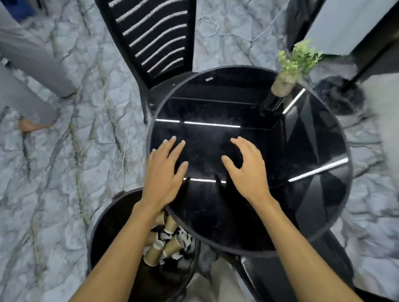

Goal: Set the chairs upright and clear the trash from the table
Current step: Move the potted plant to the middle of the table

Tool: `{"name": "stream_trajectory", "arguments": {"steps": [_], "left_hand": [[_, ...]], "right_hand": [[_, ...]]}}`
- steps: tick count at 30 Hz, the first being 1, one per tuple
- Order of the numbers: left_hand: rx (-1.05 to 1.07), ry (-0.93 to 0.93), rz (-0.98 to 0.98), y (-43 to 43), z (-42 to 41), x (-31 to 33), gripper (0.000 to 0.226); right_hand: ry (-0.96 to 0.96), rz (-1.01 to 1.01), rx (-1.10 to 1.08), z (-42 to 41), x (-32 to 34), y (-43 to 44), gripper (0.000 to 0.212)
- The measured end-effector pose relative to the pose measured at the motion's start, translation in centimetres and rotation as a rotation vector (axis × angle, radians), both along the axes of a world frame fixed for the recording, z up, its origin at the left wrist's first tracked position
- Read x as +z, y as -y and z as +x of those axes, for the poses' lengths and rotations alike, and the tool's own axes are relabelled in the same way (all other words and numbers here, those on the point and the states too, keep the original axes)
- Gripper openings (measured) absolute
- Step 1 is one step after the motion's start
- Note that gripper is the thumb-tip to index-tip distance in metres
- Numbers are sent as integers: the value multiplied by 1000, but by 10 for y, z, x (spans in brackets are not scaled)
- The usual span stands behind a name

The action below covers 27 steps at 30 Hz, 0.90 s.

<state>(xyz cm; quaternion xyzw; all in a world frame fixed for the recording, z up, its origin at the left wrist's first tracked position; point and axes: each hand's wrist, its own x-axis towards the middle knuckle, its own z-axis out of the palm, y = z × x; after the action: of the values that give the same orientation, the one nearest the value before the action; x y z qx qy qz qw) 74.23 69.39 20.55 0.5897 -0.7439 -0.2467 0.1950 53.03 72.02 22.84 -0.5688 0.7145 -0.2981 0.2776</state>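
Note:
A round black glossy table point(310, 144) fills the middle of the view. My left hand point(164, 169) hovers flat over its near-left edge, fingers spread, holding nothing. My right hand point(248, 168) is over the table beside it, fingers curled apart and empty. Under the table's near-left rim stands a black bin point(105, 229) holding several brown paper cups point(162, 244) and crumpled white paper. A black chair with a slatted back point(154, 34) stands upright at the far side of the table.
A small potted green plant point(291, 68) sits on the table's far right edge. Another person's grey trouser legs and bare foot point(31, 125) are at the left on the marble-patterned floor. A dark stand base point(340, 98) and a panel are at the right.

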Motion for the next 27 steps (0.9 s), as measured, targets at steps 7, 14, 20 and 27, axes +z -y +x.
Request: {"name": "stream_trajectory", "arguments": {"steps": [7,14,20,27], "left_hand": [[-117,27,-3,54,-81,-11,53],[-140,47,4,100,-126,-31,52],[-105,52,-55,142,-153,-48,49],[-68,132,-81,154,-165,-67,45]], "right_hand": [[71,-26,-199,-88,-6,30,56],[131,-88,-300,-138,-19,84,57],[183,-176,-356,-164,-36,135,60],[243,-313,-423,-173,-58,176,65]]}}
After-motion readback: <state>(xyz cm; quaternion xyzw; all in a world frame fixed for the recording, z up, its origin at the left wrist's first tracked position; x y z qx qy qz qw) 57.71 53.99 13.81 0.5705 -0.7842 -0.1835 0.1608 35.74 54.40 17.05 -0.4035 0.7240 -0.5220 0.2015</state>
